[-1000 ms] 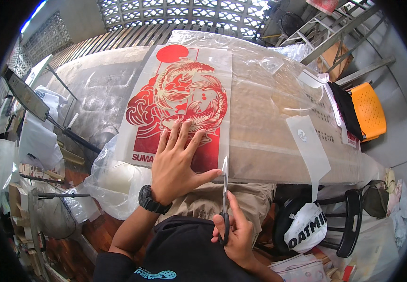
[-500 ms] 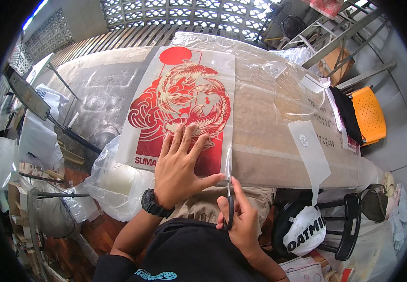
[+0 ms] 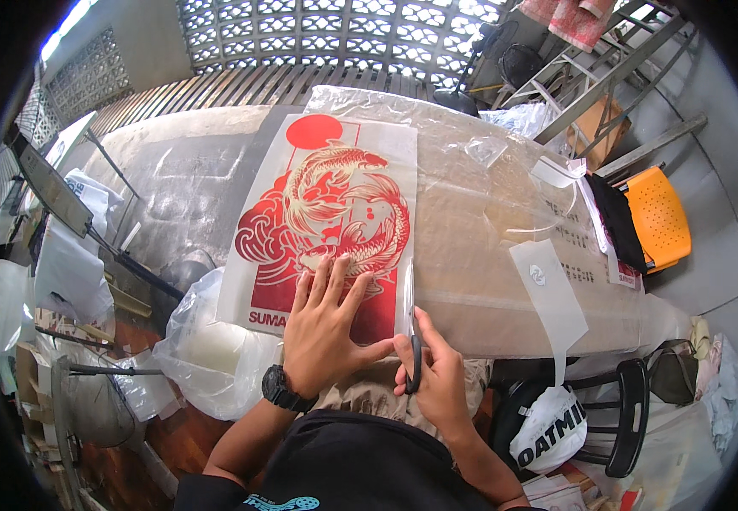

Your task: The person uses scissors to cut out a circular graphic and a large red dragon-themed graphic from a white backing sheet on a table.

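Observation:
A clear-edged transfer film [image 3: 331,179] printed with red and cream koi fish, waves and a red disc lies on the table before me. Flat on its lower part rests my left hand [image 3: 326,317], fingers spread, a black watch on the wrist. My right hand [image 3: 434,366] grips a pair of scissors [image 3: 414,353] by the black handles. The blades point away from me along the film's right edge, close together. My left thumb reaches almost to the scissors. Whether the blades bite into the film at this instant I cannot tell.
Under the film is a table covered in brown board and plastic [image 3: 480,281]. A cut-off pale film strip [image 3: 552,294] hangs over its front edge at right. An orange chair [image 3: 658,217] and a ladder [image 3: 607,68] stand right; a plastic-wrapped bundle [image 3: 216,349] sits left.
The whole view has tilted, so table and hands sit differently in the picture. The scissor blades look more closed than before, still along the film's right edge. My left hand stays on the film.

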`<state>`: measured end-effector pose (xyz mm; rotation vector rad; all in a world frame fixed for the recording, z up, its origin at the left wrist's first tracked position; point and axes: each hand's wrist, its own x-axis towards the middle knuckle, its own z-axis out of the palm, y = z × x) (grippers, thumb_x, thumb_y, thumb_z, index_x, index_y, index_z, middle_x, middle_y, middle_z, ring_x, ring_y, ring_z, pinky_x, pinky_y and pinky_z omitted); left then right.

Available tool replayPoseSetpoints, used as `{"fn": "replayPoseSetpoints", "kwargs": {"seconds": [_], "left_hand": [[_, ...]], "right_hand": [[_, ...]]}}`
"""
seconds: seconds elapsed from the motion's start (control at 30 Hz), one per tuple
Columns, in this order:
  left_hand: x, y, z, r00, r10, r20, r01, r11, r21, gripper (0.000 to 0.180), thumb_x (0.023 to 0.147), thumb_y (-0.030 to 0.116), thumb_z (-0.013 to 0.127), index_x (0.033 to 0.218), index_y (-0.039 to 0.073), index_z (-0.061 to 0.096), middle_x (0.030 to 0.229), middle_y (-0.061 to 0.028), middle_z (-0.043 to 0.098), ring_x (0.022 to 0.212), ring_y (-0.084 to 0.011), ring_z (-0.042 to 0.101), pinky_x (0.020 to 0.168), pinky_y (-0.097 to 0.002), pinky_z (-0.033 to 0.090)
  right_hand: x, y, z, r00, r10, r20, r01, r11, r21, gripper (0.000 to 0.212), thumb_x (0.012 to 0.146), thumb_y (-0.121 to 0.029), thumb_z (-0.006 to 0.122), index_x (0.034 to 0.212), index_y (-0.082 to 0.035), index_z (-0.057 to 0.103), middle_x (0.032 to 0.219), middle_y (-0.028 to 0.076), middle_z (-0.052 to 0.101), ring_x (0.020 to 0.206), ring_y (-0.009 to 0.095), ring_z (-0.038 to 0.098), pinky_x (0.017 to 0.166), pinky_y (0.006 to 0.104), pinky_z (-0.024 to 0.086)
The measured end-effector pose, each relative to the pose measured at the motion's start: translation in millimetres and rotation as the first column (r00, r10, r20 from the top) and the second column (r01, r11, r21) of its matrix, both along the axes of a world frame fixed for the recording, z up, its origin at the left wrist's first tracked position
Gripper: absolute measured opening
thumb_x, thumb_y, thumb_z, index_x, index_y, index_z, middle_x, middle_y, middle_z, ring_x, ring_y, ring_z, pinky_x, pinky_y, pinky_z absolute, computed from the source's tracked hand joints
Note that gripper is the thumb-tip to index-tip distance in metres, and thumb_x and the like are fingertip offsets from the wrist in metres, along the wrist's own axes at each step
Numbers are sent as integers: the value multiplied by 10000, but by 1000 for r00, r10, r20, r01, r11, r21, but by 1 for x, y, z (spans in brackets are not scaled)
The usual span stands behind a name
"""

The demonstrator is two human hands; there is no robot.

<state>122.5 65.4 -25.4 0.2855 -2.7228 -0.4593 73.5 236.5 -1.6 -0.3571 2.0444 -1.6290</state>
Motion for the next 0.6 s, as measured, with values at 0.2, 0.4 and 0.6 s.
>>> {"fn": "replayPoseSetpoints", "kwargs": {"seconds": [0.2, 0.4, 0.6], "left_hand": [[-1, 1, 2, 1000, -9, 18, 9, 999, 31, 875, 733, 643, 710, 1397, 101, 532, 1525, -221, 389, 1453, -402, 303, 1175, -522, 234], [-1, 0, 2, 1000, 6, 25, -6, 1000, 2, 911, 682, 645, 741, 1400, 125, 532, 1520, -208, 400, 1431, -398, 341, 1182, -504, 234], [-2, 0, 3, 1000, 4, 30, -5, 999, 35, 931, 677, 672, 737, 1400, 124, 531, 1528, -204, 387, 1436, -401, 330, 1183, -506, 227]], "right_hand": [[-14, -8, 1, 1000, 1, 10, 0, 1000, -21, 645, 981, -324, 651, 1451, 52, 420, 632, 19, 575, 514, 53, 547, 467, 231, 455], [-25, -14, 3, 1000, 20, -16, -20, 1000, 14, 662, 982, -346, 645, 1443, 70, 414, 591, 38, 581, 491, 70, 561, 468, 254, 462], [-37, -21, 1, 997, 35, -63, -32, 999, 40, 673, 981, -373, 638, 1429, 80, 421, 566, 64, 598, 492, 100, 608, 478, 279, 475]]}}
